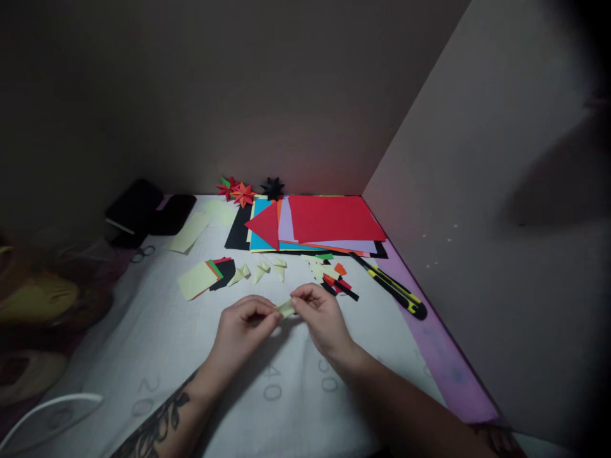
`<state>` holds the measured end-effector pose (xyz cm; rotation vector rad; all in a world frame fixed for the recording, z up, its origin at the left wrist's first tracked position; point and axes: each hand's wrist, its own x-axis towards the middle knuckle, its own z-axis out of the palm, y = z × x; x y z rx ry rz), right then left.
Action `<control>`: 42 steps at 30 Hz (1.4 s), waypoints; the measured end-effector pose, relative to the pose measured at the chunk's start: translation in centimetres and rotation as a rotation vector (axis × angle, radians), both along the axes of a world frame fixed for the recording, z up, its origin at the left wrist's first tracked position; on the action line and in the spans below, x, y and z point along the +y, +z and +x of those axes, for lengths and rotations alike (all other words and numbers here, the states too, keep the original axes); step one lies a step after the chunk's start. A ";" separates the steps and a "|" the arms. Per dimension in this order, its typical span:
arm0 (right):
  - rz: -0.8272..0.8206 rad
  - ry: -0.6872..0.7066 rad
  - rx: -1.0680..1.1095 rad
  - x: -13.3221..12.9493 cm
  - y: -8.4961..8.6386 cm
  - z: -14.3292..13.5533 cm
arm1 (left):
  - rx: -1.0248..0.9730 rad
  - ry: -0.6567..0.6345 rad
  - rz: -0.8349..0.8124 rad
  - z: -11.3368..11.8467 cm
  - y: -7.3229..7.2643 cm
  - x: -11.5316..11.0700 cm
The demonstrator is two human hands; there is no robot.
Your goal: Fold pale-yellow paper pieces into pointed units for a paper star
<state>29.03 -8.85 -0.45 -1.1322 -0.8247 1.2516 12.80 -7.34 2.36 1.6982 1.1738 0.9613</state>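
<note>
A small pale yellow paper piece is pinched between both hands above the white cloth. My left hand grips its left end, thumb and fingers together. The right end is between the thumb and fingers of my right hand. Just beyond the hands lie several folded pale yellow pieces. Left of them is a small stack of paper squares, pale yellow on top. Paper scraps in green, orange, red and black are scattered beyond my right hand.
A yellow and black cutter lies at the right. Coloured sheets, red on top, lie at the back, with paper stars behind. Scissors and dark cases are at the left. A wall bounds the right side.
</note>
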 end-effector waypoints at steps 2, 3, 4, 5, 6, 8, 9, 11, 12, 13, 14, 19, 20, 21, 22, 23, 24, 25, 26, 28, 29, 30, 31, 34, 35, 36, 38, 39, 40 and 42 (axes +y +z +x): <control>-0.008 0.013 -0.039 0.1 0.2 0.1 | -0.001 0.005 -0.001 0.0 -0.1 0.1; -0.016 0.032 -0.075 0.1 0.3 0.2 | -0.002 0.013 0.002 -0.1 -0.1 0.1; -0.026 0.055 -0.118 0.1 0.3 0.3 | -0.004 0.024 0.009 -0.1 -0.1 0.2; -0.033 0.077 -0.161 0.2 0.3 0.5 | -0.006 0.037 0.018 -0.1 -0.1 0.3; -0.038 0.094 -0.197 0.2 0.3 0.6 | -0.011 0.048 0.024 -0.2 -0.1 0.3; -0.037 0.098 -0.225 0.3 0.2 0.8 | -0.021 0.054 0.012 -0.2 -0.1 0.4; -0.036 0.086 -0.213 0.3 0.2 0.8 | -0.024 0.047 -0.011 -0.2 0.0 0.4; -0.040 0.058 -0.159 0.4 0.1 0.8 | -0.020 0.021 -0.074 -0.2 0.1 0.4; -0.044 0.043 -0.127 0.4 0.1 0.8 | -0.015 0.008 -0.103 -0.1 0.2 0.3; -0.049 0.029 -0.099 0.4 0.0 0.8 | -0.010 0.001 -0.127 -0.1 0.2 0.3; -0.052 0.020 -0.079 0.3 0.1 0.7 | -0.009 0.000 -0.146 -0.1 0.3 0.2; -0.044 0.008 -0.084 0.0 0.3 0.5 | -0.090 0.075 -0.280 0.1 0.6 0.3; -0.040 0.006 -0.092 -0.1 0.3 0.5 | -0.115 0.095 -0.297 0.1 0.6 0.3; -0.034 0.003 -0.098 -0.2 0.3 0.5 | -0.141 0.112 -0.303 0.1 0.6 0.3; -0.028 0.000 -0.103 -0.2 0.3 0.5 | -0.168 0.127 -0.299 0.1 0.6 0.3; -0.022 -0.003 -0.106 -0.3 0.3 0.5 | -0.195 0.141 -0.291 0.1 0.5 0.3; -0.017 -0.006 -0.106 -0.4 0.3 0.5 | -0.221 0.157 -0.282 0.1 0.4 0.2; -0.013 -0.012 -0.104 -0.4 0.3 0.5 | -0.245 0.172 -0.276 0.1 0.3 0.2; -0.011 -0.018 -0.102 -0.5 0.3 0.5 | -0.266 0.187 -0.276 0.1 0.2 0.2; -0.009 -0.028 -0.098 -0.6 0.3 0.4 | -0.301 0.213 -0.291 0.1 0.0 0.2; -0.008 -0.031 -0.096 -0.6 0.3 0.3 | -0.315 0.220 -0.302 0.1 -0.1 0.2; -0.007 -0.033 -0.095 -0.6 0.3 0.3 | -0.326 0.224 -0.313 0.1 -0.3 0.2; -0.004 -0.035 -0.096 -0.7 0.4 0.3 | -0.336 0.228 -0.321 0.0 -0.4 0.2; 0.001 -0.046 -0.100 -0.8 0.4 0.3 | -0.358 0.233 -0.336 0.0 -0.6 0.3; 0.001 -0.052 -0.101 -0.8 0.5 0.3 | -0.366 0.237 -0.338 0.0 -0.6 0.3; 0.001 -0.058 -0.104 -0.8 0.5 0.2 | -0.373 0.240 -0.340 0.0 -0.6 0.3; 0.002 -0.069 -0.112 -0.9 0.6 0.2 | -0.382 0.244 -0.344 0.1 -0.4 0.2; 0.003 -0.071 -0.117 -1.0 0.7 0.2 | -0.385 0.247 -0.345 0.1 -0.3 0.2; 0.002 -0.073 -0.123 -1.1 0.8 0.2 | -0.388 0.249 -0.346 0.1 -0.3 0.2; -0.002 -0.071 -0.135 -1.2 0.9 0.1 | -0.388 0.253 -0.345 0.1 -0.2 0.2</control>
